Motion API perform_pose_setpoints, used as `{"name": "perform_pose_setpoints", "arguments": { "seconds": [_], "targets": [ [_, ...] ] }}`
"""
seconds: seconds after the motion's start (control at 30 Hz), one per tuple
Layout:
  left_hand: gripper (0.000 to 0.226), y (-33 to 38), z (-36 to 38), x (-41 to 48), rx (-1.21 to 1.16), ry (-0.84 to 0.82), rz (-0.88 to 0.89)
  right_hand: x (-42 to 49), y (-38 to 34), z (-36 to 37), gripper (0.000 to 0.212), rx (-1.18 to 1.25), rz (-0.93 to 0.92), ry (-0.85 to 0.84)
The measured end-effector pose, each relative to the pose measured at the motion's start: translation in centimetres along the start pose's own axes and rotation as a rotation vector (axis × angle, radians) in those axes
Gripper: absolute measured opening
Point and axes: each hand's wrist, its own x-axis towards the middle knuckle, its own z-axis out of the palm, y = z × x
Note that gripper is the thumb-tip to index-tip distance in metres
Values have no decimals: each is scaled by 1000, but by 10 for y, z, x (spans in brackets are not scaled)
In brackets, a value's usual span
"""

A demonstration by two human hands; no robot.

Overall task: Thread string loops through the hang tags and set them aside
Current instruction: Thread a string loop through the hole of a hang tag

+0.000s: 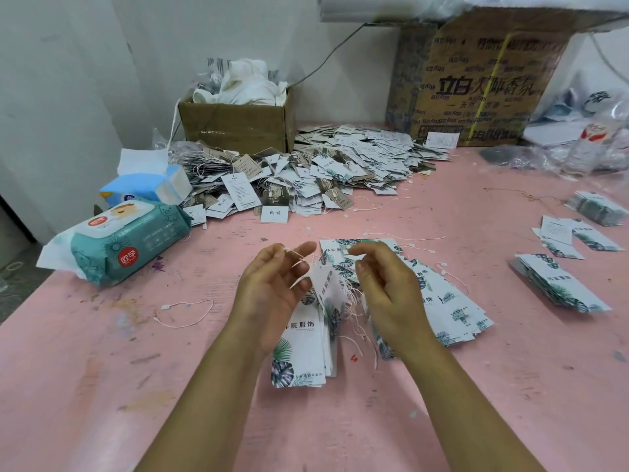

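2 packs lie at the left of the pink table [102,386]: a teal pack of baby wipes [115,247] and, farther back, a blue tissue pack [149,189]. Right of the wipes, a spare string [185,313] lies alone on the table. Far behind it stands a small cardboard box [235,126], with a big heap of strung tags [340,165] spreading rightward from its foot.

At near centre I see the left hand [272,287] pinching a string loop [297,257] between thumb and forefinger, above a neat stack of leaf-print tags [303,352]. 1 hang tag [328,284] stands on edge between the hands, with strings dangling beside it. The right hand [384,287] is curled just right of that tag; whether it grips anything I cannot tell. Beyond it lies a fanned row of tags [442,301], and more tag stacks [558,284] sit far right.
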Motion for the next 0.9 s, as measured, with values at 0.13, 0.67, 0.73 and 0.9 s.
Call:
{"name": "perform_pose_setpoints", "arguments": {
  "seconds": [0.13, 0.67, 0.73, 0.9],
  "targets": [
    [18, 2, -1, 1, -69, 30, -13, 4, 0, -3, 29, 113, 110, 77],
    [15, -1, -5, 1, 467, 39, 288, 5, 1, -8, 27, 252, 177, 113],
    [14, -2, -5, 0, 523, 5, 323, 5, 0, -7, 25, 247, 172, 89],
    [20, -7, -3, -5, 775, -53, 417, 3, -3, -3, 25, 179, 113, 12]
  ]
}}
